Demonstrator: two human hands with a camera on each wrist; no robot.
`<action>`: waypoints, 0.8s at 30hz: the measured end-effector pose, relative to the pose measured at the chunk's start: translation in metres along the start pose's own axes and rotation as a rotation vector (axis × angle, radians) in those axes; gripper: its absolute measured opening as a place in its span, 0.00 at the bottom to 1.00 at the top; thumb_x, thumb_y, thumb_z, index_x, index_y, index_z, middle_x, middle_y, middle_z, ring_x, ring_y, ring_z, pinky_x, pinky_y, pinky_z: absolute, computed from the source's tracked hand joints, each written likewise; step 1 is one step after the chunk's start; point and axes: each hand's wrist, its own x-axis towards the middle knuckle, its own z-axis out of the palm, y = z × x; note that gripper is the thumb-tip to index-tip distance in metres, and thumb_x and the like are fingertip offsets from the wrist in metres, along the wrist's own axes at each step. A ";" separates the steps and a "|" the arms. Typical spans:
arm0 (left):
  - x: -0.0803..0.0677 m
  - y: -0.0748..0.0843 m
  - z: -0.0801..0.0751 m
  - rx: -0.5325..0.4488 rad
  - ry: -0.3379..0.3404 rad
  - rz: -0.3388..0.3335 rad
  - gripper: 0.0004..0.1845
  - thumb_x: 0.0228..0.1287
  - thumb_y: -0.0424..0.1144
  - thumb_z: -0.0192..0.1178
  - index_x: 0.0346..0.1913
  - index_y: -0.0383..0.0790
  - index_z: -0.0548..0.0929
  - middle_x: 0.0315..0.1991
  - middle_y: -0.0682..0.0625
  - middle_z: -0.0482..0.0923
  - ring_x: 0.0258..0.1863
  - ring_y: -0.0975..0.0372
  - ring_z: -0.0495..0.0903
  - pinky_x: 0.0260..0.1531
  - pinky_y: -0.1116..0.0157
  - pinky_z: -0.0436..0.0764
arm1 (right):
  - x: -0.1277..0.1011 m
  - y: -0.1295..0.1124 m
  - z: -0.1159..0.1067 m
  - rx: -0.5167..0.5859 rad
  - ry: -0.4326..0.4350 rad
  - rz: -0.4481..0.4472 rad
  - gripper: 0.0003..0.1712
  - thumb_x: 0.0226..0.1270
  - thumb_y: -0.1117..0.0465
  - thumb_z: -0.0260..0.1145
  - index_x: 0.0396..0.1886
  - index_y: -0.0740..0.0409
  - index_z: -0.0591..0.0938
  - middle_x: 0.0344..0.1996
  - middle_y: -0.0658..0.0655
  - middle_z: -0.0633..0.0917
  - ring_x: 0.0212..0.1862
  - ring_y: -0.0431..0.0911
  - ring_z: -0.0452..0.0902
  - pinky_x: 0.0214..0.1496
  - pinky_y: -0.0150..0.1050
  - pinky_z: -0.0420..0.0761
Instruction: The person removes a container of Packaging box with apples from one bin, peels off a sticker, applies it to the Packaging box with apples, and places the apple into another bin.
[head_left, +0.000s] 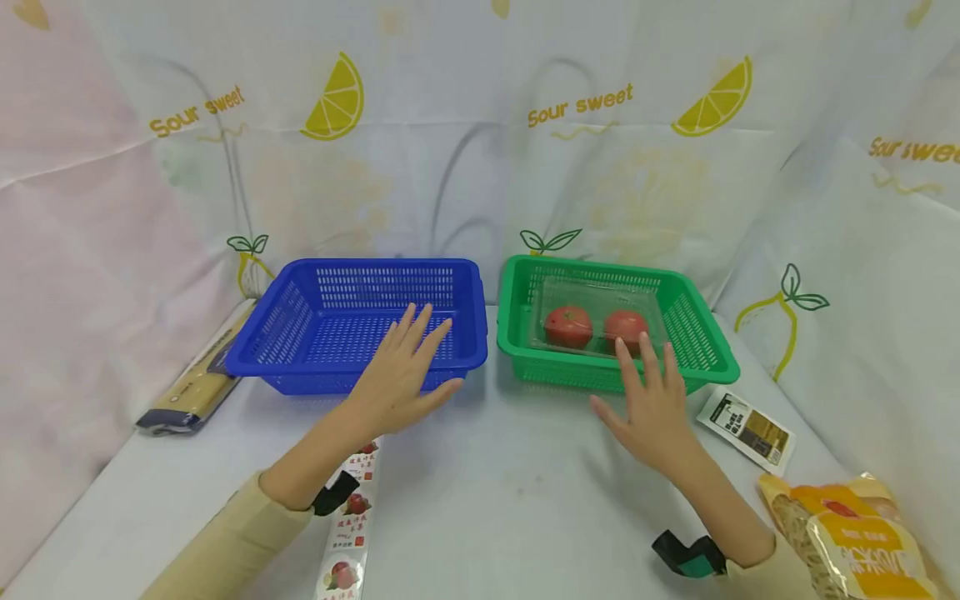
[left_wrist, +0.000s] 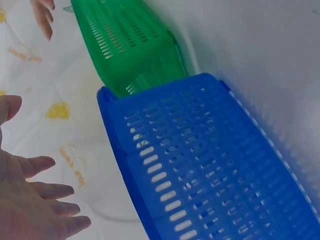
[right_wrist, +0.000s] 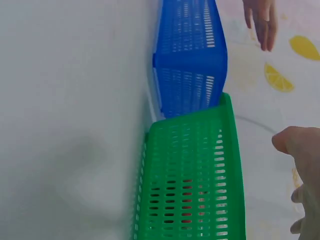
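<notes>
Here left hand (head_left: 397, 371) fingers spread over blue basket (head_left: 300, 350); right hand (head_left: 652, 408) splayed near green basket (head_left: 708, 354).

Blue basket (head_left: 360, 321), green basket (head_left: 611, 321), red tomatoes (head_left: 568, 326), white backdrop (head_left: 480, 150) with yellow lemon slices.

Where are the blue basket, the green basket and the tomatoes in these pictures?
blue basket (head_left: 330, 367): head view, on its front rim.
green basket (head_left: 517, 350): head view, on its front left corner.
tomatoes (head_left: 567, 326): head view, on the middle of the left tomato.

Empty basket (head_left: 360, 321) left, basket with tomato box (head_left: 596, 321) right, side by side.
</notes>
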 end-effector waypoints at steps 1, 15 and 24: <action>0.007 0.002 0.002 -0.031 -0.001 0.012 0.38 0.63 0.57 0.51 0.69 0.37 0.57 0.69 0.35 0.47 0.69 0.45 0.39 0.63 0.45 0.49 | 0.004 0.002 -0.002 0.019 -0.007 0.009 0.46 0.61 0.44 0.59 0.70 0.63 0.52 0.67 0.73 0.49 0.65 0.72 0.36 0.54 0.72 0.51; 0.121 0.030 0.054 -0.375 -0.305 -0.033 0.31 0.69 0.48 0.47 0.69 0.37 0.54 0.70 0.39 0.47 0.67 0.51 0.53 0.61 0.56 0.61 | 0.061 0.053 -0.003 0.046 -0.138 0.258 0.41 0.69 0.50 0.51 0.71 0.64 0.45 0.67 0.74 0.36 0.65 0.73 0.26 0.58 0.71 0.42; 0.169 0.024 0.072 -0.456 -0.364 -0.229 0.32 0.69 0.46 0.47 0.68 0.32 0.53 0.65 0.38 0.59 0.64 0.52 0.60 0.59 0.58 0.64 | 0.088 0.069 0.007 0.097 -0.195 0.310 0.41 0.69 0.51 0.50 0.70 0.67 0.43 0.66 0.77 0.36 0.62 0.77 0.32 0.55 0.72 0.46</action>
